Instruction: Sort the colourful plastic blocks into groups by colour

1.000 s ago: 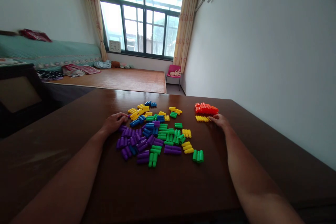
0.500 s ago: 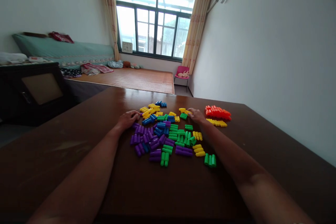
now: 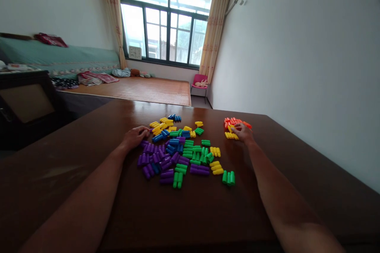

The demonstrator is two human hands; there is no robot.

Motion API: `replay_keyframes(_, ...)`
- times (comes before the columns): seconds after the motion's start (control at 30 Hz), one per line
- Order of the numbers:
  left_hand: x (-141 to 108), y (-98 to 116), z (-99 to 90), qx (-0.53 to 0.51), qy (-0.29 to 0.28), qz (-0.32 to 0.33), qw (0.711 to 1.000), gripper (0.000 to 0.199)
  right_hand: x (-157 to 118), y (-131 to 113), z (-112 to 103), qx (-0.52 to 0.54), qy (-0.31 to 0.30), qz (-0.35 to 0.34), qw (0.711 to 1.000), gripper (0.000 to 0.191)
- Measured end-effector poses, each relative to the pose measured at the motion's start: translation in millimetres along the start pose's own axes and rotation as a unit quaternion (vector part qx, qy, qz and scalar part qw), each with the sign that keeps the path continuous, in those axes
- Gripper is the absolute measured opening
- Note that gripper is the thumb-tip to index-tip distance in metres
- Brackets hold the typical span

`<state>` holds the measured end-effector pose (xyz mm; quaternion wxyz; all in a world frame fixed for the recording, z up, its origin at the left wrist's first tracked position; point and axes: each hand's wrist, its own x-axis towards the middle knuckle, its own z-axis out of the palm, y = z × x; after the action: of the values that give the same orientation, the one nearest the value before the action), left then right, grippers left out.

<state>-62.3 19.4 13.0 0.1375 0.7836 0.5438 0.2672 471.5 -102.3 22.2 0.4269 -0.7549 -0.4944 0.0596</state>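
Observation:
My right hand [image 3: 243, 131] is closed on a yellow piece [image 3: 230, 128], just above a yellow row [image 3: 231, 136] and in front of the orange pieces [image 3: 234, 121]. At the left edge of the mixed pile, my left hand [image 3: 136, 135] rests with curled fingers beside yellow pieces [image 3: 159, 128] and a bit of purple; whether it grips anything is hidden. Purple pieces [image 3: 154, 148] fill the pile's left side, blue ones [image 3: 174, 149] its middle and green ones [image 3: 196, 154] its right. Separate yellow pieces [image 3: 215, 151] and a green piece [image 3: 228, 178] lie to the right.
The brown table [image 3: 184, 217] spans the foreground. Beyond it are a bed [image 3: 154, 90], a pink chair [image 3: 200, 80] and a window. A dark cabinet [image 3: 26, 99] stands at the far left, a white wall at the right.
My right hand has moved right, from the pile's edge to the orange and yellow rows, with a yellow piece. The camera view has shifted right; my left hand stays by the pile.

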Motion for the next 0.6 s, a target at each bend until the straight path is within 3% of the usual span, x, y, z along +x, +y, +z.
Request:
replay_keyframes(0.13, 1.1, -2.7, 0.4, -0.004, -0.004, 0.004, 1.000, 0.038, 0.6, 13.1, -5.8, -0.042, 0.003, 0.027, 0.999, 0.032)
replay_keyframes(0.3, -1.2, 1.3, -1.2, 0.005, -0.006, -0.001, 1.000, 0.038, -2.5, 10.3, -5.7, -0.124, -0.039, 0.022, 0.991, 0.034)
replay_keyframes(0.37, -2.5, 4.0, -2.0, 0.010, -0.005, -0.003, 1.000, 0.038, -2.8, 6.3, -10.1, -0.155, -0.027, 0.008, 0.988, 0.037)
replay_keyframes(0.5, -4.6, 8.8, -2.8, 0.014, -0.003, -0.017, 1.000, 0.036, -2.1, -19.1, 0.8, -0.154, 0.017, -0.088, 0.984, 0.035)
replay_keyframes(0.6, -5.8, 10.3, -2.6, 0.001, -0.002, -0.017, 1.000, 0.035, -1.4, -53.2, 36.2, -0.149, -0.062, -0.196, 0.967, 0.025)
